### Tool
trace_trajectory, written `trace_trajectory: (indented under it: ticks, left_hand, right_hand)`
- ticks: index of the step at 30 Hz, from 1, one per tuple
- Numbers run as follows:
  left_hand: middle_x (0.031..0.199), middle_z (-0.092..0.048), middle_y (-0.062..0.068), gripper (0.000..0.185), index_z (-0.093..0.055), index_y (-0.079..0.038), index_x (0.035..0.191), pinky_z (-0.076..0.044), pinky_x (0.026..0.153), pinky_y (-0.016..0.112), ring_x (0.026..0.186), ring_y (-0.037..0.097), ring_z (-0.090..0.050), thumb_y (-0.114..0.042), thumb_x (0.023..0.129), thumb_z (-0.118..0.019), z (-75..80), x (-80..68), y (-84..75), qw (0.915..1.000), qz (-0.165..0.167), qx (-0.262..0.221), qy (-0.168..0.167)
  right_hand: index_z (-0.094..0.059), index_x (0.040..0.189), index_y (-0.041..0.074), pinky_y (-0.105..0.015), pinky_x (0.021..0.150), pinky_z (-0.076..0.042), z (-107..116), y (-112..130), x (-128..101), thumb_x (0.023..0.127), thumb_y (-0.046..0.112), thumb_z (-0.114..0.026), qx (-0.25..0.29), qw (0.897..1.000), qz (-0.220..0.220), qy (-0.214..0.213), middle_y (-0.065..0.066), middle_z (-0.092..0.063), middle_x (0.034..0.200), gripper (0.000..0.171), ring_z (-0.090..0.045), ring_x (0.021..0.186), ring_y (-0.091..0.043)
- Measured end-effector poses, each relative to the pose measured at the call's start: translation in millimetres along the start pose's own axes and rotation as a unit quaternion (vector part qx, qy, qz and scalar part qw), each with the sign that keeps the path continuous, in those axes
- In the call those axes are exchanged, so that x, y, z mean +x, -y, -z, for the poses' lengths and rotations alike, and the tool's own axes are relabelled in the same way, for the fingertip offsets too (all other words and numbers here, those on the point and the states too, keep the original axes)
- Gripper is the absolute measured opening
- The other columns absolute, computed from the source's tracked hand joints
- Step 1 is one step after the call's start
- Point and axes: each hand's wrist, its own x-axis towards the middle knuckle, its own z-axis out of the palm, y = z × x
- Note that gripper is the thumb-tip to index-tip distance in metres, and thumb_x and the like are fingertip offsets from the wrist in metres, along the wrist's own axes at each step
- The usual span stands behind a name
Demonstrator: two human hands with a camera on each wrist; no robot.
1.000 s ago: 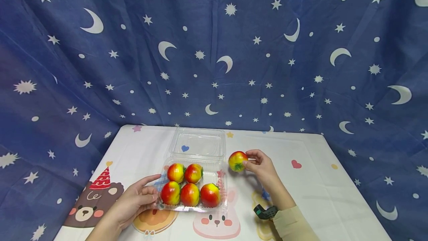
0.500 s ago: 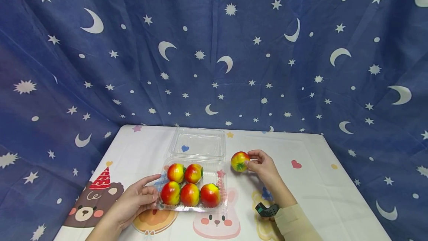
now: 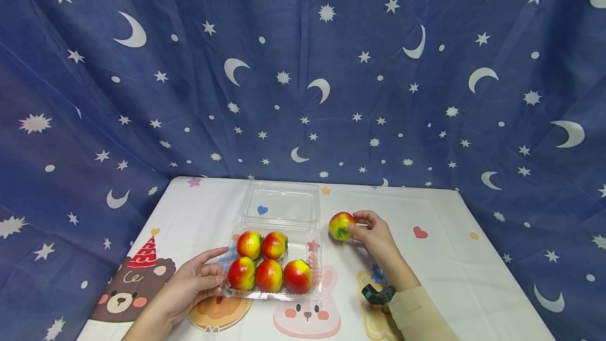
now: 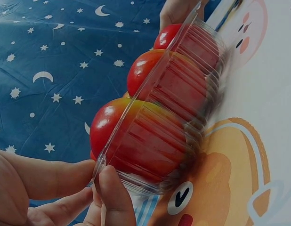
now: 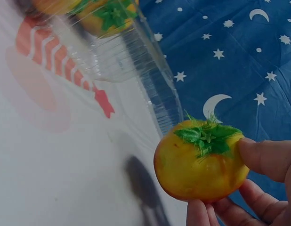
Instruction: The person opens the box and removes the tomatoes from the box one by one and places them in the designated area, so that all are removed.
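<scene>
A clear plastic clamshell box (image 3: 303,250) lies on the table with its lid (image 3: 284,201) folded back. Several red-and-yellow fruits (image 3: 269,276) with green leafy tops, resembling persimmons or tomatoes, sit in its base; the back right spot holds none. My left hand (image 3: 191,282) is at the box's left side, and the left wrist view shows thumb and finger pinching its rim (image 4: 110,147). To the right of the box, my right hand (image 3: 375,237) holds another such fruit (image 3: 342,226) between thumb and fingers. Its green leafy top (image 5: 206,138) faces the right wrist camera.
A white tablecloth (image 3: 426,272) with cartoon prints covers the table. Behind and beside it hangs a dark blue curtain (image 3: 265,136) with moons and stars. A black band (image 3: 377,294) is on the right wrist, beside a beige sleeve (image 3: 421,314).
My right hand has shifted slightly to the right, away from the box, with the fruit in its fingers. The left hand and the box have stayed in place.
</scene>
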Motion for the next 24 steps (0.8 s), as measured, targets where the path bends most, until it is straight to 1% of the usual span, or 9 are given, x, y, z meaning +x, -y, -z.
trace_trajectory:
  ticks: [7, 11, 18, 24]
  left_hand:
    - [0.094, -0.068, -0.005, 0.084, -0.020, -0.002, 0.169, -0.063, 0.087, 0.026, 0.085, 0.012, -0.067, -0.005, 0.100, -0.069, 0.8, -0.8, 0.5, 1.0000, 0.001, -0.002, 0.002]
    - [0.093, -0.068, -0.005, 0.084, -0.020, -0.001, 0.169, -0.064, 0.086, 0.026, 0.085, 0.012, -0.067, -0.005, 0.101, -0.069, 1.5, -0.6, 1.7, 1.0000, -0.002, -0.003, 0.006]
    - [0.094, -0.069, -0.005, 0.084, -0.021, -0.003, 0.169, -0.064, 0.086, 0.027, 0.086, 0.014, -0.068, -0.006, 0.101, -0.069, 1.2, 0.7, 2.0, 1.0000, 0.004, -0.004, 0.003]
    - [0.093, -0.069, -0.005, 0.084, -0.020, -0.002, 0.169, -0.064, 0.086, 0.027, 0.084, 0.013, -0.067, -0.005, 0.101, -0.068, 1.3, 0.9, 1.5, 1.0000, 0.001, -0.004, 0.006]
  right_hand:
    - [-0.062, 0.136, 0.003, -0.035, 0.089, -0.066, -1.1, 0.6, 4.5, 0.095, 0.014, -0.080, -0.008, 1.000, -0.005, -0.007, -0.019, -0.065, 0.133, 0.046, -0.069, 0.100, -0.018]
    - [-0.062, 0.135, 0.003, -0.033, 0.088, -0.066, -2.4, 0.8, 6.3, 0.095, 0.014, -0.080, -0.014, 1.000, -0.009, -0.010, -0.019, -0.065, 0.132, 0.046, -0.069, 0.099, -0.017]
    - [-0.062, 0.134, 0.003, -0.030, 0.085, -0.065, -4.6, -0.9, 8.1, 0.095, 0.014, -0.080, -0.020, 1.000, -0.019, -0.012, -0.019, -0.066, 0.131, 0.044, -0.069, 0.099, -0.020]
    - [-0.063, 0.133, 0.003, -0.031, 0.084, -0.065, -5.5, -2.0, 10.7, 0.095, 0.012, -0.079, -0.014, 1.000, -0.024, -0.013, -0.019, -0.066, 0.128, 0.043, -0.068, 0.099, -0.021]
